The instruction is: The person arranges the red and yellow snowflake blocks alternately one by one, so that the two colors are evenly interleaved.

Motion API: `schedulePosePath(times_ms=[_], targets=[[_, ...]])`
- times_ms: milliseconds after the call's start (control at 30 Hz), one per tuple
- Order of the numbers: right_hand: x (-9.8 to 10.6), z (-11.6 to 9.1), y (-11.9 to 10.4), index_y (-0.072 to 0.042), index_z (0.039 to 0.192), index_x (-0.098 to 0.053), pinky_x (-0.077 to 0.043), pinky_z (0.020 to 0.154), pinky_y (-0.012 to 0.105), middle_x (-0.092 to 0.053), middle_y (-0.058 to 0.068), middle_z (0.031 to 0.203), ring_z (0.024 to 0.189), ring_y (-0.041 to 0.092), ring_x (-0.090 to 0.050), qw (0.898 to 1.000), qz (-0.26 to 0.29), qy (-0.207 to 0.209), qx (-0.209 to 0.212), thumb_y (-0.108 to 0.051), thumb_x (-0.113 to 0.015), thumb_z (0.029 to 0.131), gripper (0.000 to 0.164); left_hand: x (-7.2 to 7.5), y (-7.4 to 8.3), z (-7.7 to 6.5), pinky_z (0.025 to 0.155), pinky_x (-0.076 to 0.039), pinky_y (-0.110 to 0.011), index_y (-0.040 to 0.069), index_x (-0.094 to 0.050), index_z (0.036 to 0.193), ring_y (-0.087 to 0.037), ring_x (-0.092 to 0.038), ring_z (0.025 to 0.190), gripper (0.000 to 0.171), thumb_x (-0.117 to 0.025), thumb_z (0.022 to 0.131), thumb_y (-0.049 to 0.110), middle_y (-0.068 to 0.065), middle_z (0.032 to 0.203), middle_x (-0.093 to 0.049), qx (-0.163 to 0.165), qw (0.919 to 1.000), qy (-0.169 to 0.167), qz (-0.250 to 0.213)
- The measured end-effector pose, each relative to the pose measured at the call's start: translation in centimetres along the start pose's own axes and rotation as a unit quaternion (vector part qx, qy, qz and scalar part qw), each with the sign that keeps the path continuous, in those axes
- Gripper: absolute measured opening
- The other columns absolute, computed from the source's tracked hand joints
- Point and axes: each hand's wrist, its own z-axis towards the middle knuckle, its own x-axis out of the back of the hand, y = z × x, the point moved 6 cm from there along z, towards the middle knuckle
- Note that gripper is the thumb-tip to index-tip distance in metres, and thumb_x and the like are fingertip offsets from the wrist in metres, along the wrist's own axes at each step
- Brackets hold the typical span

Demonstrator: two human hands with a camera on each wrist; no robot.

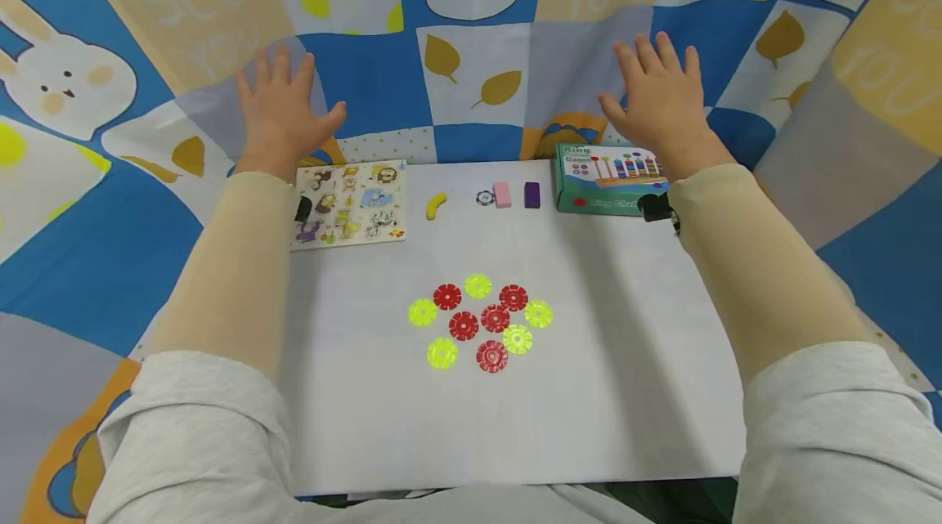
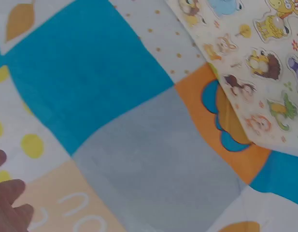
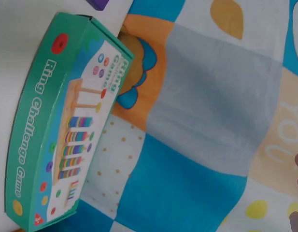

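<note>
Puzzle board (image 1: 351, 209) and game box (image 1: 599, 181) sitting near the worktop's (image 1: 368, 418) far corners, seemingly leaving discs (image 1: 464, 326) room.
Left grip (image 1: 282, 117) and right grip (image 1: 658, 101) are hovering beyond, splayed, empty.

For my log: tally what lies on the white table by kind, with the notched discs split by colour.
Yellow-green discs: 5
Red discs: 5
Animal puzzle board: 1
Yellow banana-shaped piece: 1
Black-and-white chip: 1
Pink block: 1
Purple block: 1
Ring Challenge Game box: 1
Total: 16
</note>
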Motion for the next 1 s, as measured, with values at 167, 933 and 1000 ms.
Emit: schedulePosePath(times_ms=[167, 933, 1000], targets=[[0.3, -1.6, 0.3, -0.016, 0.152, 0.007, 0.014, 0.105, 0.057, 0.012, 0.010, 0.156, 0.139, 0.030, 0.019, 1.000, 0.006, 0.016, 0.011, -0.056, -0.031, 0.096, 0.078, 1.0, 1.1, -1.0, 0.104, 0.008, -0.063, 0.019, 0.003, 0.152, -0.034, 0.021, 0.138, 0.088, -0.026, 0.087, 0.070, -0.011, 0.156, 0.014, -0.018, 0.9991, 0.035, -0.018], [-2.3, -9.5, -7.1, -0.016, 0.150, -0.025, -0.007, 0.108, 0.059, -0.029, 0.012, 0.151, 0.141, 0.032, -0.017, 0.970, 0.139, 0.125, 0.154, -0.039, -0.062, 0.088, 0.076, 1.2, 1.9, -14.4, 0.112, -0.013, -0.047, 0.023, -0.037, 0.146, -0.017, -0.011, 0.142, 0.066, -0.062, 0.086, 0.038, -0.002, 0.150, -0.031, -0.084, 0.9317, 0.249, -0.250], [-2.3, -10.5, -7.6, -0.016, 0.149, -0.027, -0.009, 0.108, 0.059, -0.033, 0.012, 0.149, 0.140, 0.032, -0.019, 0.967, 0.162, 0.123, 0.156, -0.038, -0.065, 0.087, 0.076, 1.0, 1.5, -15.5, 0.111, -0.017, -0.046, 0.025, -0.037, 0.146, -0.015, -0.013, 0.141, 0.067, -0.064, 0.086, 0.035, 0.000, 0.150, -0.031, -0.086, 0.9246, 0.253, -0.272]])
